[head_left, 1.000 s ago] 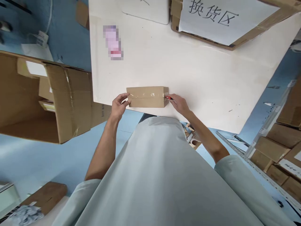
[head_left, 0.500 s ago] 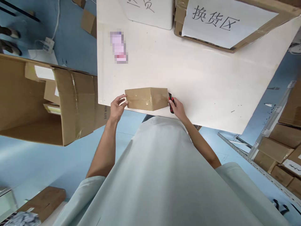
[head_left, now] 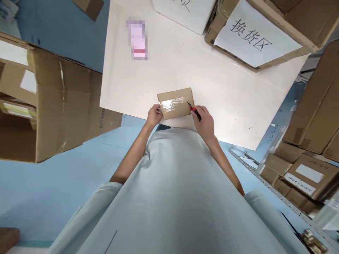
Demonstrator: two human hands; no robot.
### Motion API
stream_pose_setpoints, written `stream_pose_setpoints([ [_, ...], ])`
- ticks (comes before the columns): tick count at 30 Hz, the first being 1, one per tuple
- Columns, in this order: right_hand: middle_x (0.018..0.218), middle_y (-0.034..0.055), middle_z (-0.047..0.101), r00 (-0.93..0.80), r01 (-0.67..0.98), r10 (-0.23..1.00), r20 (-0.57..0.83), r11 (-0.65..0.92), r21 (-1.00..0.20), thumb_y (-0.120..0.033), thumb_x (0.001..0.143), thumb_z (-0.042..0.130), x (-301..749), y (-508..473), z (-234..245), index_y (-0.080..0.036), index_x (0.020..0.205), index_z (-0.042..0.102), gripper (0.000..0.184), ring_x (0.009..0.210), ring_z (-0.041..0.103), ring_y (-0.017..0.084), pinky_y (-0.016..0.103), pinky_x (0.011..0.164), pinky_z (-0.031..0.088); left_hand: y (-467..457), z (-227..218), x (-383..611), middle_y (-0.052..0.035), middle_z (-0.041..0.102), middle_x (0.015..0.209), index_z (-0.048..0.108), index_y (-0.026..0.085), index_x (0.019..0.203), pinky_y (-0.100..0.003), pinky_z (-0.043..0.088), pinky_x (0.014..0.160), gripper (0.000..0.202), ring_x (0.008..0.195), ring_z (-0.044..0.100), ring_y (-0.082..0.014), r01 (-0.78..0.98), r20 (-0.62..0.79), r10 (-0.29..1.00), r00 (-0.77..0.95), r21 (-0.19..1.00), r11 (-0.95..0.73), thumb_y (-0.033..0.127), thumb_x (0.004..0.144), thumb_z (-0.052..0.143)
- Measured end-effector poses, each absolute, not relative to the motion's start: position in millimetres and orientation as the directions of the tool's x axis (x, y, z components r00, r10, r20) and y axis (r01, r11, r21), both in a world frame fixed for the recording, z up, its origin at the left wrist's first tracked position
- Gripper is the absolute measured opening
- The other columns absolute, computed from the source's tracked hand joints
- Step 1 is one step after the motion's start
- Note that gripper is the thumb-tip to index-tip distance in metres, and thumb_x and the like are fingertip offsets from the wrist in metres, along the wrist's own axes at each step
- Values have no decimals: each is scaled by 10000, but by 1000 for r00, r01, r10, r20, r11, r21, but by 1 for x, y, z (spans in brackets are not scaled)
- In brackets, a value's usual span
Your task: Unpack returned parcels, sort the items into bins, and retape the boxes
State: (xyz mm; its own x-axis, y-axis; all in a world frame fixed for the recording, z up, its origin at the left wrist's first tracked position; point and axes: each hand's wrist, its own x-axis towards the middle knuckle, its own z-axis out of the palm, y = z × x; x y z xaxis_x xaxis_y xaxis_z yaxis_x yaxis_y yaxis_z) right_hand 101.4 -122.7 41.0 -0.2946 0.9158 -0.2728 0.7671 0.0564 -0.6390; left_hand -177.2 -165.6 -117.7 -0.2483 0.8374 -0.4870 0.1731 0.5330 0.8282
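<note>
Bright, even light falls from above. The flat white tabletop (head_left: 225,91) is nearly washed out and carries only faint, soft shadows. Clear tape on the small brown cardboard box (head_left: 182,95) throws a white patch of glare. Focus is sharp in the middle, where the slim red and black utility knife (head_left: 195,112) reads clearly. A pink pixelated block (head_left: 138,39) masks one spot on the table. Wide-lens distortion stretches the large brown cardboard cartons (head_left: 53,102) at the edges.

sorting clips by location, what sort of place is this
Likely a warehouse's exchange-goods packing area: labelled cartons on metal shelving, a paper sign reading 换货区 (exchange area) on a big carton, and a white table where the left hand steadies a small taped box and the right hand holds a utility knife.
</note>
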Motion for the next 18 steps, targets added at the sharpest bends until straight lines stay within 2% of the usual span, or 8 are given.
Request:
stream_pose_setpoints([
  [3, 1464, 163, 682, -288, 862, 910, -299, 110, -495, -477, 1234, 345, 95, -125, 55, -277, 1491, 709, 489, 1049, 747, 277, 382, 836, 605, -159, -106, -180, -118, 830, 1181, 822, 194, 1071, -406, 621, 921, 283, 935, 722, -251, 172, -522, 810, -266, 801, 573, 333, 825, 844],
  [6, 1331, 149, 728, -276, 906, 898, -342, 125, -403, -468, 1241, 324, 86, -131, 69, -275, 1537, 674, 497, 997, 744, 282, 360, 796, 572, -148, -79, -196, -112, 835, 1219, 836, 212, 1218, -382, 617, 966, 388, 1020, 741, -240, 108, -430, 857, -285, 874, 474, 471, 929, 854],
  [9, 1144, 112, 799, -285, 895, 876, -388, 98, -434, -510, 1236, 340, 69, -138, 80, -274, 1464, 715, 498, 960, 753, 297, 359, 808, 554, -131, -49, -210, -87, 821, 1252, 849, 242, 1232, -396, 622, 1020, 381, 1074, 746, -233, 113, -312, 922, -227, 932, 344, 544, 1000, 822],
  [11, 1088, 97, 827, -291, 881, 857, -425, 66, -469, -536, 1227, 369, 54, -141, 83, -273, 1411, 745, 495, 933, 769, 305, 367, 815, 555, -117, -34, -214, -81, 805, 1230, 863, 236, 1148, -434, 640, 1032, 333, 1064, 752, -247, 128, -276, 950, -147, 947, 295, 485, 934, 918],
  [14, 1074, 83, 858, -294, 865, 833, -469, 24, -501, -549, 1210, 422, 30, -144, 82, -288, 1428, 754, 475, 929, 798, 323, 385, 822, 575, -101, -26, -217, -66, 785, 1093, 856, 239, 1018, -507, 659, 1052, 306, 1036, 761, -273, 119, -279, 958, -68, 951, 285, 405, 825, 1027],
  [18, 1139, 80, 876, -294, 856, 820, -492, -3, -517, -525, 1210, 439, 1, -144, 80, -311, 1527, 717, 473, 1006, 823, 340, 410, 859, 611, -92, -29, -221, -60, 785, 1009, 853, 253, 963, -569, 664, 1059, 329, 991, 766, -289, 113, -295, 955, -10, 949, 294, 431, 782, 1062],
])
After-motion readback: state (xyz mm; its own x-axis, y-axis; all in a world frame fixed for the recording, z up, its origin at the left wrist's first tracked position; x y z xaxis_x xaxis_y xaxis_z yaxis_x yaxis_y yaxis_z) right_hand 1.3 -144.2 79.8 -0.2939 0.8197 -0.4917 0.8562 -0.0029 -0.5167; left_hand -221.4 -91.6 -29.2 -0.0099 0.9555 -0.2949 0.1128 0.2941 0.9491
